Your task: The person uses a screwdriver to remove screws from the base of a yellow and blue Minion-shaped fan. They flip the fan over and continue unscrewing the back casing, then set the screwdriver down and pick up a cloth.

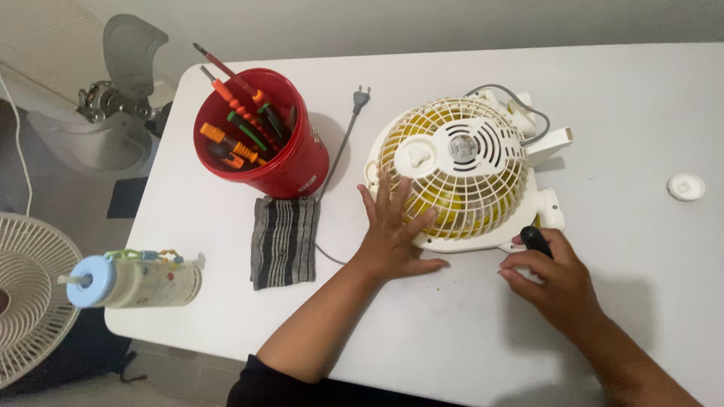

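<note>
Head view. A small cream table fan (pixel 461 175) lies grille-up on a white table (pixel 618 113), a little right of centre; yellow blades show through the grille, and a round cream hub sits near the grille's 10 o'clock edge. The left hand (pixel 394 230) lies flat and spread at the fan's 8 o'clock, its fingertips resting on the grille and its palm on the table; it grips nothing. The right hand (pixel 554 277), at the fan's 5 o'clock, is curled around a black handle (pixel 536 240), whose top end meets the fan's base rim; the tool's tip is hidden, so its kind cannot be told. A grey cord (pixel 341 147) runs from the fan's 10 o'clock side to a plug (pixel 362 96) lying at the fan's 11 o'clock. At 9 o'clock from the fan stands a red bucket (pixel 290 162) holding screwdrivers (pixel 240 124) with orange, red and green handles. A striped grey cloth (pixel 283 241) lies just below the bucket, touching its base. A pale bottle with a blue cap (pixel 136 280) lies on its side near the table's left edge, at 8 o'clock. A small white round cap (pixel 685 186) rests well apart, at the fan's 3 o'clock. Off the table, at far left, a second fan's grille (pixel 30 294) and a bare motor with a grey blade (pixel 113 98) are seen.
</note>
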